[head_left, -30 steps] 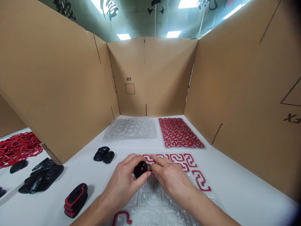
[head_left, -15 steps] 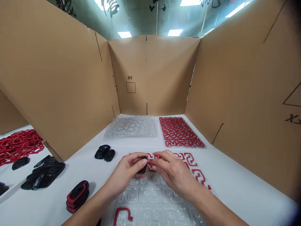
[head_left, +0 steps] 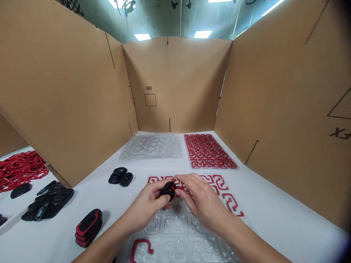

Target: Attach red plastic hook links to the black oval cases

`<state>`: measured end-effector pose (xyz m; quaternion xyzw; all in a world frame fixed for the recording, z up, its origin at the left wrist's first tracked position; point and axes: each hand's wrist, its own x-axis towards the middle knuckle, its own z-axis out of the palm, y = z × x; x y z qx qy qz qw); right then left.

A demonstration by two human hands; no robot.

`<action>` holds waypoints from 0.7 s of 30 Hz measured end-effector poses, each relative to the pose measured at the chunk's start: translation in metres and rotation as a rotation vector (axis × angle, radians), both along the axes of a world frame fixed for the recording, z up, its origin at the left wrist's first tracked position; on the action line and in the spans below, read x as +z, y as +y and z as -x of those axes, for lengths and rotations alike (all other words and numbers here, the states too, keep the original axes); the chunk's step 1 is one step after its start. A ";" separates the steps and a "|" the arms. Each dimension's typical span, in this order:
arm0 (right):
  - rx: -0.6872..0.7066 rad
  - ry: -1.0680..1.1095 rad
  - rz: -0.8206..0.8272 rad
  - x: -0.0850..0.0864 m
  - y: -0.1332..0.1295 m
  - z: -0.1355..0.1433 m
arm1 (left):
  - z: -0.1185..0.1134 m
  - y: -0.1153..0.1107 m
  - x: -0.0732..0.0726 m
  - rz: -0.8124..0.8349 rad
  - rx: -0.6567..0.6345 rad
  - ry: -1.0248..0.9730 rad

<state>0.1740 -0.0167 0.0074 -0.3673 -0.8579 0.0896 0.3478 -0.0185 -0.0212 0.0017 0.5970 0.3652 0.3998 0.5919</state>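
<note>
- Showing glossy black with a red line on its face, a small rounded piece (head_left: 168,190) is held above the far half of the clear tray (head_left: 175,224).
- It is grasped by the left hand (head_left: 149,204), between thumb and fingers, and is partly covered.
- Its right side is met by the right hand (head_left: 203,201), fingers bent; whether anything is pinched there cannot be told.
- Red strips (head_left: 219,182) are seated along the tray's far edge.
</note>
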 end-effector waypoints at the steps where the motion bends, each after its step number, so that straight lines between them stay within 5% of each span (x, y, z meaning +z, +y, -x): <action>1: -0.024 0.022 0.007 -0.002 0.001 0.000 | 0.000 0.000 0.000 -0.002 0.017 0.007; 11: -0.094 0.225 0.318 -0.001 0.006 0.000 | 0.003 0.001 0.004 0.032 -0.063 0.007; 21: -0.071 0.159 0.166 0.000 0.002 0.003 | 0.000 0.001 -0.002 0.033 0.059 0.060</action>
